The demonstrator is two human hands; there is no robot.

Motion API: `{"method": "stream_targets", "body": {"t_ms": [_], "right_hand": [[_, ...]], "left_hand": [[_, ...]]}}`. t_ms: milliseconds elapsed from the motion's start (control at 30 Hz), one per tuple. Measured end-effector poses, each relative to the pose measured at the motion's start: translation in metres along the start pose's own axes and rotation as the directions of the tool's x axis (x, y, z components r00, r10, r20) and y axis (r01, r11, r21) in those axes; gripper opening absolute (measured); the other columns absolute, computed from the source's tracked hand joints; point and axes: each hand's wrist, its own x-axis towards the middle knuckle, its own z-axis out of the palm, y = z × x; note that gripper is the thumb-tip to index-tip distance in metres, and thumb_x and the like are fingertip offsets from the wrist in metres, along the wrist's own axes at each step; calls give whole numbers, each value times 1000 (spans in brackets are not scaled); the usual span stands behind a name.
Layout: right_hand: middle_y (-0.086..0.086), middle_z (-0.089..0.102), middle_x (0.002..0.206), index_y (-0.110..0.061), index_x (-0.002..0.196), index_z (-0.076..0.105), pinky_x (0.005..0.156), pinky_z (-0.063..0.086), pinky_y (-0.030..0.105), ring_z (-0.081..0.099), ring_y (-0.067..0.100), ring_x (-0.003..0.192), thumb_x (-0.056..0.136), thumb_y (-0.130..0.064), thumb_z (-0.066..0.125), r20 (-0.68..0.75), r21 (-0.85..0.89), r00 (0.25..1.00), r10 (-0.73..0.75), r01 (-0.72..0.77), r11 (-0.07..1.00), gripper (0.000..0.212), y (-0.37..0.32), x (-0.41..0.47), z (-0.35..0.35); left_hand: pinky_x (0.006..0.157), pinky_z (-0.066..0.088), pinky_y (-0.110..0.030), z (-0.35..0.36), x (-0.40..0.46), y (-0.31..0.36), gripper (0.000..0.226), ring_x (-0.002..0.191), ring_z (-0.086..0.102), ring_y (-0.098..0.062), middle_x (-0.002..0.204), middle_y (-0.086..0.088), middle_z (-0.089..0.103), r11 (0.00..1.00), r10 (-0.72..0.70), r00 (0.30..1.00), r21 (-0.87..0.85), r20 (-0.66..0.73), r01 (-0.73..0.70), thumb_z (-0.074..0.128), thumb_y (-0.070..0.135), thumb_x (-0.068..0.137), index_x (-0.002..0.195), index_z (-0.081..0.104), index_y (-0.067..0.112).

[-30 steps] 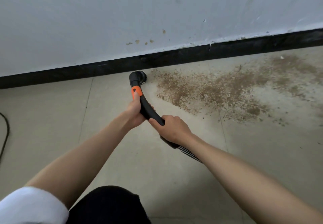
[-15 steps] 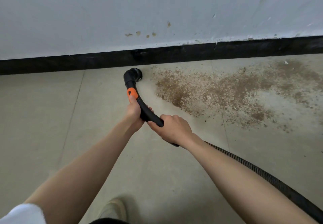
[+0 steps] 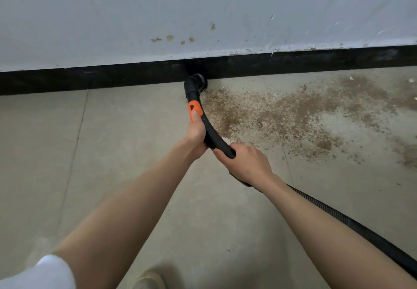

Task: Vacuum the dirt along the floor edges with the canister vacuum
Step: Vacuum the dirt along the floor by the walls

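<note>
Down at the bottom edge a white sleeve (image 3: 48,273) and the toe of a shoe (image 3: 150,278) sit over pale tiled floor (image 3: 112,153), the ribbed hose (image 3: 352,223) trailing off right. Right hand (image 3: 247,163) wraps its grip round the black curved handle (image 3: 213,137), left hand (image 3: 195,136) wraps just ahead, thumb on the orange slider (image 3: 194,108). Nozzle (image 3: 195,83) touches the black skirting (image 3: 90,78) beside the brown dirt (image 3: 282,117), under a stained white wall (image 3: 180,13).

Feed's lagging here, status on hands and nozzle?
Both hands, left hand and right hand, gripping the wand. Nozzle at baseboard. Dirt spread right of it. Nothing in the way.
</note>
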Motion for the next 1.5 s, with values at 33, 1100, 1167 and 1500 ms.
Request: {"method": "stream_targets", "body": {"t_ms": [33,1100,1167,1500], "right_hand": [[-1,64,68,-25,69,43,52,37,30,59,22,65,87,-71,37,-12,-7,1000,14,-14,1000,49,5,-2,-3],[-3,65,69,-23,71,52,56,43,29,61,19,66,84,-73,41,49,-9,997,-64,65,998,53,-21,-26,-6],[-4,67,69,-22,73,52,59,46,29,63,18,66,84,-73,40,32,11,999,-12,11,1000,53,-8,-29,-12],[-4,67,66,-22,70,53,52,40,28,62,16,62,85,-70,40,-104,49,973,206,-202,978,52,39,-38,-34]], "left_hand": [[93,46,-40,7,0,-2,64,108,55,-29,120,-17,54,1000,0,1000,9,17,0,25,53,99,139,35,4],[62,48,-34,-28,-32,-7,60,69,54,-22,80,-10,51,999,28,997,-43,-68,-31,24,53,99,132,35,4],[74,49,-37,-8,-30,-9,60,79,56,-24,90,-12,54,1000,11,1000,0,-4,-11,23,53,99,132,35,4],[77,47,-39,65,-29,-18,65,75,55,-24,103,-16,57,989,-101,982,126,159,81,26,55,98,135,37,2]]}}
